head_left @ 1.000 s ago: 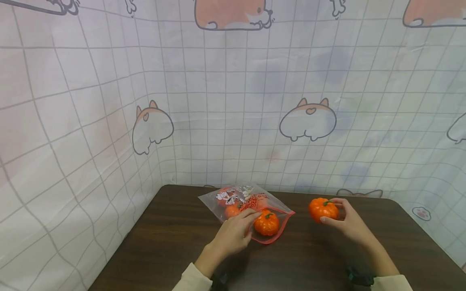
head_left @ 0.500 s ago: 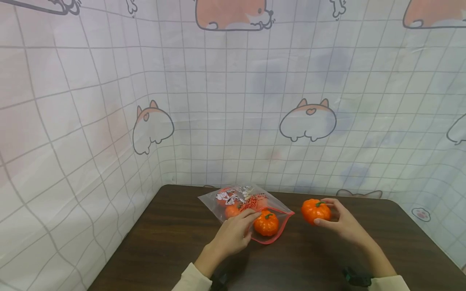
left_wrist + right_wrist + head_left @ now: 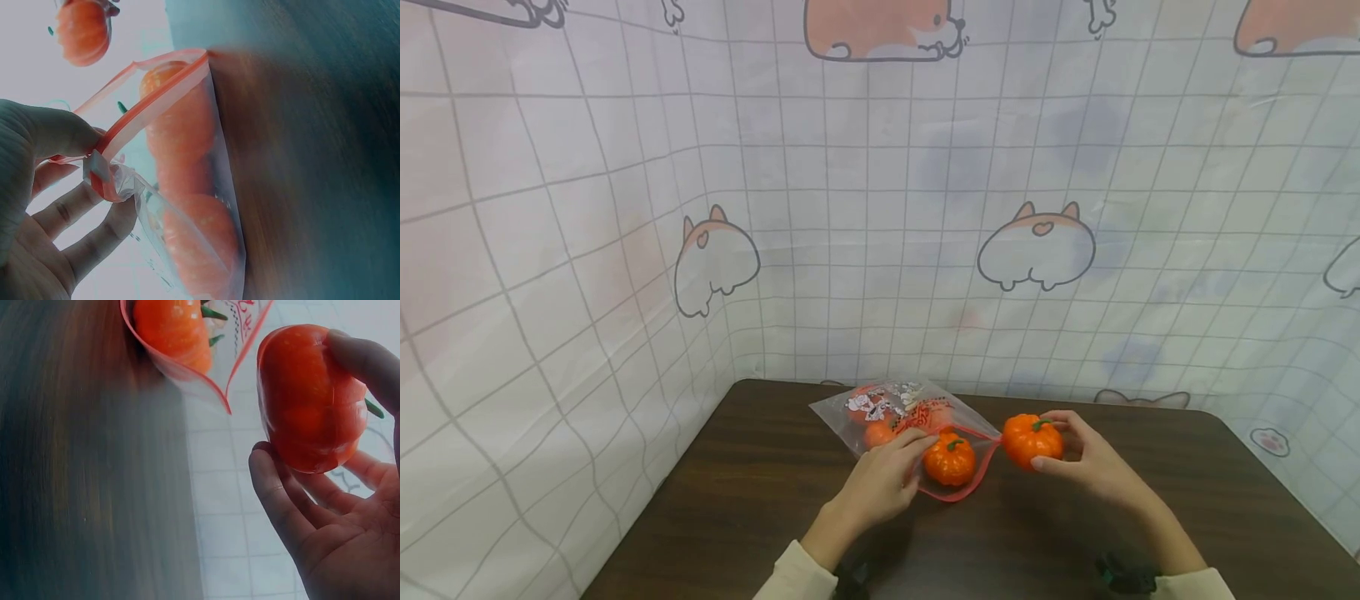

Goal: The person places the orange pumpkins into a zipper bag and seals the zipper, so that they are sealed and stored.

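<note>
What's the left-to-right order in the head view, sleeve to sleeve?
Left sleeve → left hand → nearest bagged pumpkin → held pumpkin → right hand → right sleeve. Skipped the bag: it overlaps the left hand.

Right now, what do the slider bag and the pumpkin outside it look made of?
Slider bag: translucent, likely thin plastic film; pumpkins inside show through. Pumpkin outside: glossy, maybe plastic or lacquered foam, judging by bright highlights; real rind can't be excluded.

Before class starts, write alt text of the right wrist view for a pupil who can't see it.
A right hand grips a shiny orange pumpkin. At the top, an open, red-rimmed clear bag holds another pumpkin; a dark wooden table fills the left side.
</note>
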{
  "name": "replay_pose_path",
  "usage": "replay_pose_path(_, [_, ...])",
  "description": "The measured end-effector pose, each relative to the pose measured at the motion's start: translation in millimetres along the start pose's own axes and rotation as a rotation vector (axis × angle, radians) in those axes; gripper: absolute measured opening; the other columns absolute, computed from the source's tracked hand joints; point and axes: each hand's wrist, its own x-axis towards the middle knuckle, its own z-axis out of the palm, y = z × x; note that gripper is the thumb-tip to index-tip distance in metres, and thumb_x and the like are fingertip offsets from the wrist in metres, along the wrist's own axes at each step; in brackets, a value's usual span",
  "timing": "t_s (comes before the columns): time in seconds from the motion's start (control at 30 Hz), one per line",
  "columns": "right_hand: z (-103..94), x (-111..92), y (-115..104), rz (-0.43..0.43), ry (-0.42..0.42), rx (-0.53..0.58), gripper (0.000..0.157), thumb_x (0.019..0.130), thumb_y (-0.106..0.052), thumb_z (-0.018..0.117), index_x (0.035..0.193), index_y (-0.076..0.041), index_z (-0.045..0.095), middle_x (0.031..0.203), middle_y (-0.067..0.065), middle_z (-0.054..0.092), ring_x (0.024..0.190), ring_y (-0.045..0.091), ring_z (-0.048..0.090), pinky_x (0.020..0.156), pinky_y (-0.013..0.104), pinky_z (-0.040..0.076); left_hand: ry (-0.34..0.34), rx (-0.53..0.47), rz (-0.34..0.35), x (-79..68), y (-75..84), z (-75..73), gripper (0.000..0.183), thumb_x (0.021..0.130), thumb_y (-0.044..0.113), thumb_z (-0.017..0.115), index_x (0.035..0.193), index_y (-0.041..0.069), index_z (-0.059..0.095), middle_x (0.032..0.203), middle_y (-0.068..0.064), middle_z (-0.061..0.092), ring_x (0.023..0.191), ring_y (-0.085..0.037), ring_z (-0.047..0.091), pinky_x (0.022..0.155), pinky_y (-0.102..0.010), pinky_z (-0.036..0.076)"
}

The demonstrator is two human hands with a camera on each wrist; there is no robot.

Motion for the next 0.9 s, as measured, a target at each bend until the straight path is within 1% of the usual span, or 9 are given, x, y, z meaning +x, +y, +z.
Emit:
replay_pose_path(0.1, [3.7,0.7,-0.3,-0.011,-0.022,0.012,0.062,0.092,-0.02,0.075,0.143,-0.006,0.041,0.144,0.031,0.046,0.12,0.042,0.062,0.08,0.032,0.059,-0.004,0.0,-0.005,-0.1,-0.1,0.0,0.056,0.086,0.01,0.075,0.14,0.014,0.062,0.136,0.003,0.064,0.076,-0.012,0.062,0.064,-0.024,0.052])
replay_pose_path(0.17, [7.4,1.8,-0.5,-0.006,-0.028,0.017,0.062,0.092,-0.02,0.076,0.142,-0.009,0.042,0.144,0.029,0.048,0.119,0.039,0.063,0.081,0.031,0.059,-0.002,0.004,-0.006,-0.4,-0.1,0.1,0.057,0.085,0.009,0.075,0.14,0.014,0.063,0.136,0.003,0.064,0.078,-0.013,0.063,0.066,-0.025,0.053])
replay_pose_path(0.33, [19.5,4.6,-2.9,-0.028,-0.063,0.0,0.062,0.09,-0.023,0.078,0.141,-0.01,0.045,0.141,0.025,0.052,0.121,0.036,0.063,0.083,0.029,0.058,0.007,0.012,-0.002,-0.7,0.2,-0.5,0.058,0.083,0.007,0.077,0.139,0.013,0.063,0.135,0.003,0.064,0.082,-0.016,0.067,0.068,-0.029,0.055])
replay_pose_path(0.4, [24.1,5.0,-4.4,-0.043,-0.084,0.0,0.062,0.09,-0.022,0.078,0.141,-0.009,0.045,0.14,0.025,0.053,0.121,0.037,0.062,0.083,0.029,0.058,0.006,0.01,-0.001,-0.4,0.4,-0.5,0.058,0.083,0.007,0.076,0.139,0.013,0.063,0.135,0.003,0.064,0.083,-0.016,0.067,0.069,-0.029,0.056])
replay_pose_path(0.5, [30.6,5.3,-6.5,-0.043,-0.11,0.02,0.062,0.089,-0.022,0.078,0.14,-0.008,0.046,0.138,0.025,0.056,0.117,0.034,0.064,0.082,0.029,0.058,0.005,0.008,0.0,0.2,0.0,0.1,0.058,0.083,0.007,0.076,0.139,0.013,0.063,0.135,0.003,0.064,0.084,-0.016,0.068,0.07,-0.028,0.056])
replay_pose_path(0.6, [36.6,6.1,-7.5,-0.039,-0.15,0.051,0.063,0.09,-0.021,0.077,0.142,-0.007,0.044,0.137,0.026,0.057,0.112,0.031,0.066,0.082,0.03,0.058,0.006,0.012,0.005,0.5,-0.5,0.6,0.058,0.083,0.007,0.076,0.139,0.013,0.063,0.134,0.003,0.064,0.084,-0.016,0.068,0.07,-0.028,0.056])
replay_pose_path(0.7, [42.6,7.8,-7.0,-0.04,-0.179,0.067,0.063,0.09,-0.021,0.077,0.143,-0.008,0.044,0.136,0.024,0.059,0.112,0.025,0.066,0.084,0.03,0.058,0.01,0.016,0.011,0.5,-0.7,0.6,0.059,0.083,0.006,0.076,0.139,0.013,0.063,0.135,0.003,0.064,0.085,-0.016,0.068,0.07,-0.028,0.056])
replay_pose_path(0.83, [49.5,9.5,-5.8,-0.062,-0.202,0.061,0.062,0.09,-0.021,0.078,0.142,-0.01,0.047,0.135,0.02,0.06,0.113,0.017,0.066,0.087,0.029,0.057,0.012,0.013,0.011,0.1,-0.2,0.8,0.058,0.083,0.007,0.076,0.139,0.013,0.063,0.135,0.002,0.064,0.085,-0.017,0.069,0.069,-0.028,0.057])
replay_pose_path(0.9, [52.2,9.7,-5.2,-0.077,-0.214,0.054,0.061,0.09,-0.021,0.078,0.142,-0.009,0.047,0.135,0.02,0.059,0.113,0.014,0.065,0.088,0.028,0.057,0.012,0.014,0.01,-0.3,0.2,1.4,0.057,0.084,0.007,0.076,0.139,0.013,0.063,0.134,0.002,0.064,0.086,-0.017,0.069,0.071,-0.029,0.057])
